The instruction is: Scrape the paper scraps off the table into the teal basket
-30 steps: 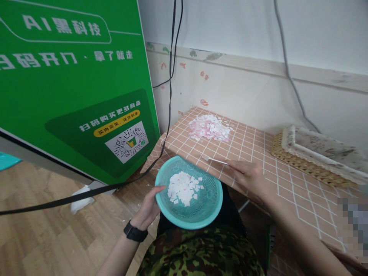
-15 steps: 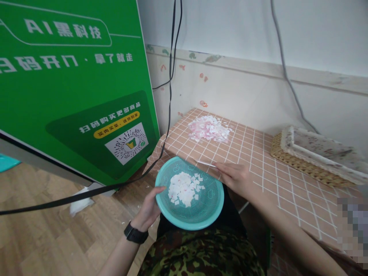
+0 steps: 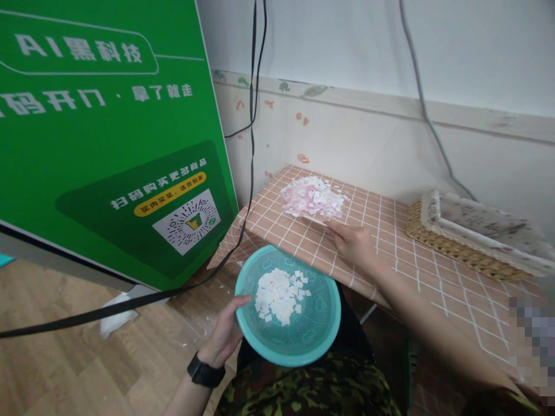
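Note:
My left hand grips the left rim of a turquoise plastic colander, thumb over the edge, just below the table's front edge. Small white paper squares lie in its bottom. Over the table, my right hand is closed on a thin, flat white card, seen nearly edge-on. That card is at the near side of a pile of white and pinkish paper bits. Whether it touches the tabletop I cannot tell.
A brown checked cloth covers the table. Toward the right stands a lined wicker basket. A green cabinet is on the left. Black cables hang down and cross in front of it. White scraps lie on the wooden floor.
My right hand has moved with the card from above the colander's far rim to the near side of the paper pile. The colander sits slightly lower in view, still held by my left hand.

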{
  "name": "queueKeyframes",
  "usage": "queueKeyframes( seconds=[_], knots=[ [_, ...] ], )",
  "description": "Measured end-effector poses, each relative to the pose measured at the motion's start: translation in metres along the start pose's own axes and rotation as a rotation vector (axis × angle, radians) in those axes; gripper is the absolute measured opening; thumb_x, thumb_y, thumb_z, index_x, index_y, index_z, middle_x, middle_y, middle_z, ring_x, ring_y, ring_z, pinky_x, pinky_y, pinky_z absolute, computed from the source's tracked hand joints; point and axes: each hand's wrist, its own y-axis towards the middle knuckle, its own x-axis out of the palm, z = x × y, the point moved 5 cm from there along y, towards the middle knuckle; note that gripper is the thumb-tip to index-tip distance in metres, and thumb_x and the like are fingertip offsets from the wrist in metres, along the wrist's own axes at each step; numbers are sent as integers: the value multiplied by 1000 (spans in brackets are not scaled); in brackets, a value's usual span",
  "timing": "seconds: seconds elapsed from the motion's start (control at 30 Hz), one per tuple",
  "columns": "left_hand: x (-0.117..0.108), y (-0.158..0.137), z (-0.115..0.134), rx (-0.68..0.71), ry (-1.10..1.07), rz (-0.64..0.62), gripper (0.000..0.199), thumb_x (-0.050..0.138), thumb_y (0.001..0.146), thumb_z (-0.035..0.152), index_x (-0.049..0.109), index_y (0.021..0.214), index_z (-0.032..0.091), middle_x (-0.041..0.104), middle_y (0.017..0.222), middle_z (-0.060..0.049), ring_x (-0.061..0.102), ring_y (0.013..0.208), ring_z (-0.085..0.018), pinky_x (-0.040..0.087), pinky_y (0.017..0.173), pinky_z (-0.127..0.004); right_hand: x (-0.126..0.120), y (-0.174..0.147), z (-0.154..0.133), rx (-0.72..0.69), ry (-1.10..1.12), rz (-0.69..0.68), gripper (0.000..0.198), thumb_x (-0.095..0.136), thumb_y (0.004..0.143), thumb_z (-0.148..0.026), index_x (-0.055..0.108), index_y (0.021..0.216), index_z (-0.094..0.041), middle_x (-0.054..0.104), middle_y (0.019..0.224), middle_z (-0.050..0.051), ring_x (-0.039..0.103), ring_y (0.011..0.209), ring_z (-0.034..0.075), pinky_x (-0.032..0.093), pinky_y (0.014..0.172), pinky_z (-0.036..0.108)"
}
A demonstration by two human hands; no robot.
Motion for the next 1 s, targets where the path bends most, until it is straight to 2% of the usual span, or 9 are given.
queueKeyframes(
  seconds=[0.23,0.33,0.43,0.57,0.8,0.87,1.0],
  knots=[
    [1,5,-21,-83,12,28,15,64,74,21,72,80,10,76,78,-10,69,69,-23,52,73,-35,-22,22,51,115,-45,99,27,54,88,-34,71,105,-23,73,91,6,69,64,21,52,55,31],
    [-1,13,-36,-110,-12,32,12,66,72,20,71,76,11,75,73,-9,68,65,-22,52,70,-33,-32,33,65,178,33,132,27,57,85,-38,72,103,-23,72,94,7,70,67,22,53,56,32],
    [-1,22,-45,-99,-26,45,14,65,73,21,72,78,11,76,77,-10,69,68,-23,51,73,-35,-30,38,61,160,169,54,25,59,84,-38,73,100,-24,72,95,5,70,70,21,55,56,31],
    [4,32,-47,-109,-7,57,14,64,73,22,72,76,10,75,73,-10,67,64,-21,50,71,-33,-16,36,44,25,283,-97,23,58,85,-33,72,101,-24,73,93,3,70,71,19,57,60,30],
    [12,44,-42,-111,34,-17,17,63,74,24,73,78,11,75,75,-10,68,67,-23,49,75,-35,-7,43,70,102,307,-23,22,59,85,-33,72,101,-24,72,95,4,70,72,20,57,59,33],
    [14,47,-41,-99,55,-52,19,62,76,25,73,82,12,76,79,-11,68,70,-24,48,77,-36,-8,47,65,79,314,-14,22,60,84,-33,72,101,-25,72,95,3,70,72,20,57,60,32],
    [20,52,-37,-53,107,-133,28,64,73,23,72,98,12,75,93,-13,68,85,-29,47,84,-40,-3,58,37,-50,355,-55,23,57,86,-31,72,103,-26,73,94,2,70,72,18,56,63,30]
  ],
)
